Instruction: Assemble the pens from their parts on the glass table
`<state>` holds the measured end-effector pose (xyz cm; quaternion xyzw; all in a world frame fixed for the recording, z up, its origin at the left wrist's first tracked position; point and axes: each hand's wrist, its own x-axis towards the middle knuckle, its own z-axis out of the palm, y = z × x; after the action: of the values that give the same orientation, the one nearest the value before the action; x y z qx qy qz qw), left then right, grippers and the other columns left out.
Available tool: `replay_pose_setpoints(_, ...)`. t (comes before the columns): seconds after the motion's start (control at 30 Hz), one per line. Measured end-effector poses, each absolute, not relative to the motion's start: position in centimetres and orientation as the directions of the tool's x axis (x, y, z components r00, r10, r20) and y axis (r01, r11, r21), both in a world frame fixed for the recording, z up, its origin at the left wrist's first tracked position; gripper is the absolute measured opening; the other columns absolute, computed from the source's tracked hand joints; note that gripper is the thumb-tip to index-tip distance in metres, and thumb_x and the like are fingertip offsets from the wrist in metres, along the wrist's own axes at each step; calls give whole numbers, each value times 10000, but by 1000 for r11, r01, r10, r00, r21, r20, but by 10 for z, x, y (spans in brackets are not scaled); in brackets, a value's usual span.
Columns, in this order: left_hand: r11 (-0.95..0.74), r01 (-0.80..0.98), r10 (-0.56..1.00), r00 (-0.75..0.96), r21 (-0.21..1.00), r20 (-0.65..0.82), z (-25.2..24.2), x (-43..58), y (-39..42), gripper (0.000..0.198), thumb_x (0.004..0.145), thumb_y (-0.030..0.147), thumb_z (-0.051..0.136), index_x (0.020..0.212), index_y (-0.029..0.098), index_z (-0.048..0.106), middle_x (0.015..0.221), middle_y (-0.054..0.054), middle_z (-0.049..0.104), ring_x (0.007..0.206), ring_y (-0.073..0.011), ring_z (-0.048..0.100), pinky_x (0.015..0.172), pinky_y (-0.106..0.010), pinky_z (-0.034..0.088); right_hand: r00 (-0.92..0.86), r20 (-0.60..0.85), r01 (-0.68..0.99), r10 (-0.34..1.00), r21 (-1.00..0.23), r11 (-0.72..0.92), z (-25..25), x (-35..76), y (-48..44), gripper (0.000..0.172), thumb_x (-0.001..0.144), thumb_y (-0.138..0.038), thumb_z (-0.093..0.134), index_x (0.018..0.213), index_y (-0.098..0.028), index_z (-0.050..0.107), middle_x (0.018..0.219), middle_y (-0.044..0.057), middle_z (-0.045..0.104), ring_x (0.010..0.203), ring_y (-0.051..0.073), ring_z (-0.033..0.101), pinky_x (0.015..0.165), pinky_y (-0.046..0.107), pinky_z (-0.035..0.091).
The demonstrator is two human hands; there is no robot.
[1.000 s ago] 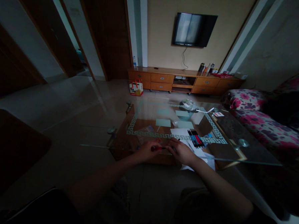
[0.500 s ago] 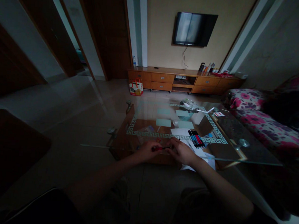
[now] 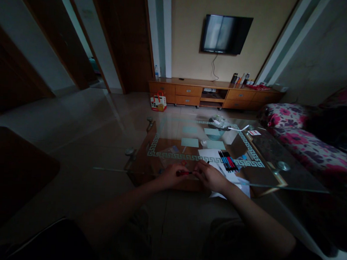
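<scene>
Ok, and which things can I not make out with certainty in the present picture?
All in the head view:
- Red pen: partly covered by the left hand; whether the right hand grips its dark end is too small and dim to tell.
- White card: its print is too small to read.
- Plastic bag: its contents are too small and dim.
- Flowered sofa: cut off by the right edge.

The red pen (image 3: 184, 173) looks like plastic; the counter (image 3: 300, 180) is smooth, glossy glass, the sheets (image 3: 231, 177) matt paper, the cabinet (image 3: 188, 91) smooth wood, the sofa (image 3: 315, 148) cloth.
</scene>
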<state>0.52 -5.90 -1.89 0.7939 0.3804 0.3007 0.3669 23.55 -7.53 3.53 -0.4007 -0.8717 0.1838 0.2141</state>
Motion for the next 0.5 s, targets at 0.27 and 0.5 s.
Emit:
replay_pose_setpoints(0.27,-439,381,819,542,814,188,-19,5,-59,217,872,332,629,966,164,729,876,-47,721,782,-176,633,708,-262,461,-599,233,603,766,-499,623,33,236,-74,119,944,-287,544,1026,-217,594,999,64,608,891,196,594,789,307,479)
replay_pose_setpoints(0.5,-477,386,796,571,790,201,-15,3,-59,217,895,301,600,1014,188,743,924,-50,729,825,-188,638,755,-274,457,-637,232,568,735,-503,652,33,235,-75,100,955,-229,504,978,-217,601,1018,70,613,895,197,597,764,292,474)
